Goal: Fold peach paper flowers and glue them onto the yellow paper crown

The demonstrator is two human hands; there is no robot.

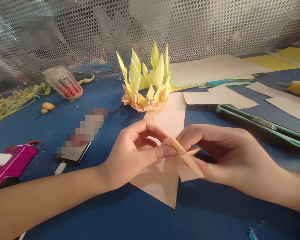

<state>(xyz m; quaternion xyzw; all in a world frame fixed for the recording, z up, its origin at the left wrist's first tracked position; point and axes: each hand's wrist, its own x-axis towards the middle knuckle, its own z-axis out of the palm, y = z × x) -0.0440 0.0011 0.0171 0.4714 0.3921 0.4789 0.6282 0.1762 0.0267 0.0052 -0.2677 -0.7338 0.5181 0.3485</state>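
Between my two hands is a small folded piece of peach paper (187, 161), with creased flaps sticking out to the right and downward. My left hand (137, 151) pinches its left end between thumb and fingers. From the other side, my right hand (222, 153) grips it with the fingertips behind the folds, partly hidden. Below the hands lies a flat strip of peach paper (155, 186) on the blue table. Behind them stands a paper crown (147, 80) with pale yellow pointed spikes and peach folded pieces around its base.
To the right lie a green utility knife (262, 125), paper strips (220, 96) and stacked sheets (215, 68). On the left are a phone (82, 140) with a cable, a magenta device (20, 163) and a tilted jar (63, 83) with red bits. A perforated metal panel (202, 26) stands behind.
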